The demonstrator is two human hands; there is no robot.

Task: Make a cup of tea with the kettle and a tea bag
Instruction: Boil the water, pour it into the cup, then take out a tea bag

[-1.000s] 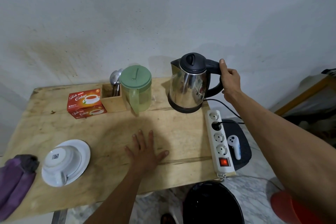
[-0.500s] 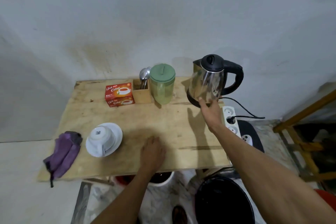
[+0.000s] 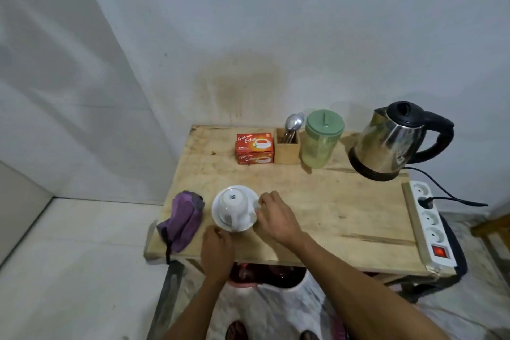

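A glazed white cup [image 3: 234, 208] sits upside down on its round saucer [image 3: 249, 197] at the near left of the pale plywood surface [image 3: 317, 201]. The right hand [image 3: 276, 218] touches the cup's right side, its grip curled; the left hand [image 3: 216, 250] pinches the saucer's near rim, fingertips hidden. Farther back stand a red cardboard tea box [image 3: 255, 148] and a shiny steel kettle [image 3: 392, 141].
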